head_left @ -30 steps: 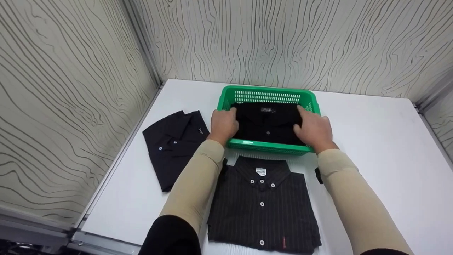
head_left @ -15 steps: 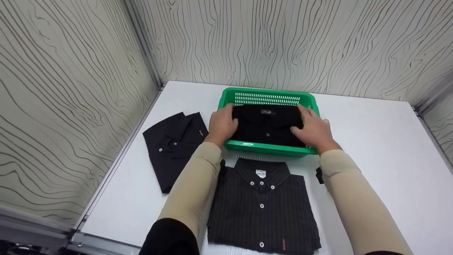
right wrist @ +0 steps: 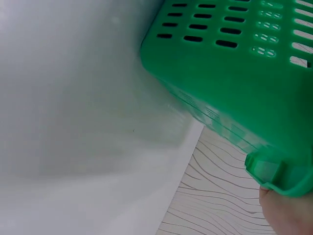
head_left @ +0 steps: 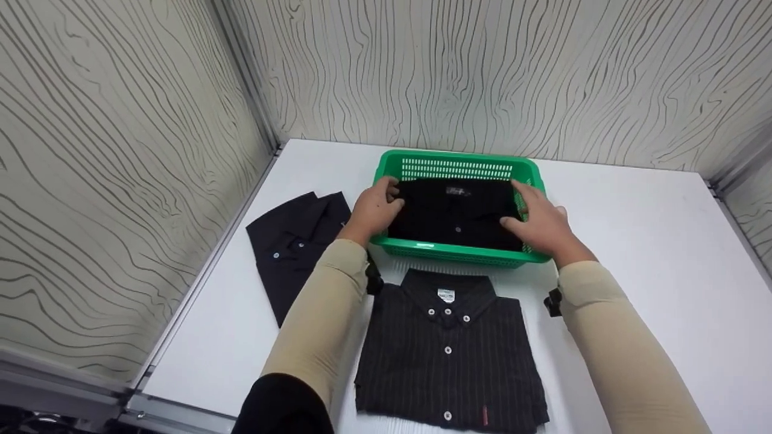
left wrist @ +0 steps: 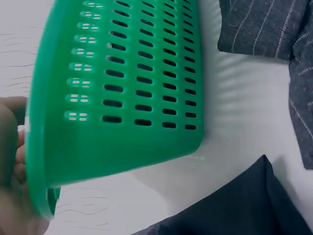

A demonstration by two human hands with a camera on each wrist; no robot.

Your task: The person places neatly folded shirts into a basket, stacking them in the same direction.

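A folded black shirt lies in the green plastic basket, its collar label toward the back wall and one button showing. Over the basket's left side is my left hand, fingers loosely bent beside the shirt's left edge. My right hand is at the right side, thumb and fingers spread apart near the shirt's right edge. In the left wrist view the left hand is partly behind the rim. Only a bit of the right hand shows in the right wrist view, below the basket's rim corner.
A folded dark pinstriped shirt with white buttons lies in front of the basket. Left of it is another folded dark shirt, partly covered by the left arm. Wood-grain patterned walls border the white table.
Both hands have loosened at the shirt's sides and shifted slightly outward, the left one to the left and the right one to the right. The black shirt stays in the basket.
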